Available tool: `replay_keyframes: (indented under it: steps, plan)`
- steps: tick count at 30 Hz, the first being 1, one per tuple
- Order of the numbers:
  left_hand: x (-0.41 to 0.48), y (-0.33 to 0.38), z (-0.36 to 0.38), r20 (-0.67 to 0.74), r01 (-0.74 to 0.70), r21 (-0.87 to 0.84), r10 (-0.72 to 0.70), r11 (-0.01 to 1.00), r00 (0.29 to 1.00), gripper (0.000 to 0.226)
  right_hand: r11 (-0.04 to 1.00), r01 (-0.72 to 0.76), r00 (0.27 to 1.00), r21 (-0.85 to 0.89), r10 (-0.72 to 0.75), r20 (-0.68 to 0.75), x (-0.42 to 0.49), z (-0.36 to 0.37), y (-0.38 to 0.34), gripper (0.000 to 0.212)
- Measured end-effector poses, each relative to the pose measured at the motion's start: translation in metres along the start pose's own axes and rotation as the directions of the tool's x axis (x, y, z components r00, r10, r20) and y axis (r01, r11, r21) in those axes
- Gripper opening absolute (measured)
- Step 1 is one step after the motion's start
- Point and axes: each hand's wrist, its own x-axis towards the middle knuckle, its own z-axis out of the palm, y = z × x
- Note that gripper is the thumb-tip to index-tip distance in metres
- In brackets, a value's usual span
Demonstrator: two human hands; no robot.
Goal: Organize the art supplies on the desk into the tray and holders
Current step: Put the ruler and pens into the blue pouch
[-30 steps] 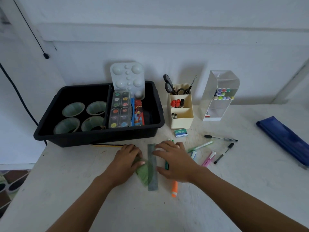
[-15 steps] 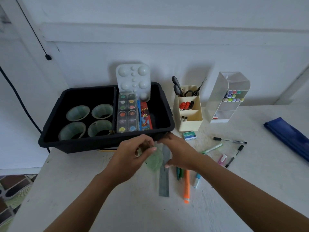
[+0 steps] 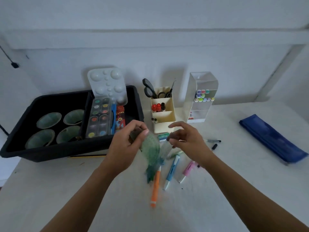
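Between the thumb and fingers of the left hand (image 3: 125,148), a protractor (image 3: 150,147) is hanging, pinched at its upper edge. Just beside it the right hand (image 3: 187,141) is hovering, fingers loosely curled; whether it is holding something, I cannot tell. Behind the grip, the tray (image 3: 55,152) and holder (image 3: 168,115) are already keeping paints (image 3: 98,118), cups (image 3: 48,120) and scissors (image 3: 148,89). Below the grip, a marker (image 3: 155,186) and pens (image 3: 171,171) are lying loose, so roughly half seems done.

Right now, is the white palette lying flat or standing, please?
Standing: the white palette rises on edge above the back rim of the black tray.
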Motion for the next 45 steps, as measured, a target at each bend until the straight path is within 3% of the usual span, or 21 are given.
replay_keyframes:
  steps: [3,6,9,11,13,15,17,18,22,25,28,30,34,37,41,45]
  plan:
    - [0.009,0.017,0.046,0.018,0.036,-0.025,-0.035,0.999,0.999,0.008,0.962,-0.05,0.982,0.268,0.096,-0.163,-0.016,-0.052,0.009,0.029]
    - [0.024,0.034,0.1,0.01,0.062,-0.021,-0.062,0.998,0.998,0.009,0.941,-0.039,0.931,0.335,0.156,-0.331,-0.031,-0.116,0.027,0.014]
    - [0.043,0.046,0.158,-0.028,0.08,-0.063,-0.082,0.995,0.996,0.009,0.849,0.016,0.873,0.529,0.246,-0.421,-0.039,-0.181,0.039,0.011]
    - [0.053,0.051,0.192,-0.045,0.092,-0.105,-0.097,0.99,0.994,0.007,0.85,-0.022,0.825,0.526,0.313,-0.471,-0.041,-0.22,0.047,0.012]
    - [0.061,0.055,0.221,-0.039,0.13,-0.138,-0.137,0.982,0.99,0.006,0.942,-0.158,0.79,0.295,0.299,-0.535,-0.043,-0.254,0.061,0.012]
    - [0.064,0.056,0.245,-0.018,0.175,-0.153,-0.18,0.973,0.984,0.007,0.952,-0.278,0.805,-0.129,0.158,-0.571,-0.047,-0.284,0.078,0.011]
    - [0.066,0.057,0.263,0.003,0.216,-0.139,-0.217,0.967,0.976,0.007,0.779,-0.337,0.867,-0.528,0.037,-0.497,-0.048,-0.308,0.092,0.018]
    - [0.067,0.057,0.27,0.011,0.239,-0.136,-0.24,0.961,0.971,0.007,0.677,-0.354,0.892,-0.646,0.038,-0.45,-0.047,-0.317,0.097,0.026]
    - [0.074,0.059,0.29,0.04,0.343,-0.188,-0.342,0.92,0.939,0.005,0.393,-0.398,0.916,-0.829,0.209,-0.341,-0.037,-0.334,0.11,0.079]
    - [0.08,0.06,0.297,0.053,0.38,-0.179,-0.377,0.907,0.925,0.011,0.29,-0.356,0.924,-0.888,0.253,-0.287,-0.032,-0.335,0.116,0.087]
    - [0.086,0.06,0.301,0.078,0.412,-0.173,-0.404,0.895,0.911,0.019,0.359,-0.334,0.939,-0.872,0.207,-0.274,-0.028,-0.336,0.118,0.076]
    - [0.087,0.06,0.303,0.078,0.428,-0.172,-0.421,0.887,0.904,0.023,0.467,-0.316,0.949,-0.826,0.172,-0.265,-0.026,-0.334,0.12,0.068]
    - [0.083,0.063,0.304,0.021,0.409,-0.197,-0.413,0.891,0.911,0.032,0.75,-0.311,0.948,-0.584,0.204,-0.242,-0.018,-0.32,0.121,0.051]
    - [0.078,0.061,0.299,-0.029,0.35,-0.172,-0.36,0.921,0.932,0.034,0.854,-0.298,0.953,-0.427,0.239,-0.187,-0.013,-0.303,0.124,0.045]
    - [0.077,0.058,0.28,-0.023,0.091,0.101,-0.089,0.991,0.996,0.024,0.905,-0.251,0.965,-0.344,0.26,-0.023,-0.007,-0.29,0.122,0.036]
    - [0.083,0.064,0.257,0.125,-0.205,0.239,0.179,0.949,0.976,0.017,0.918,-0.191,0.958,-0.348,0.251,0.138,0.001,-0.284,0.113,0.033]
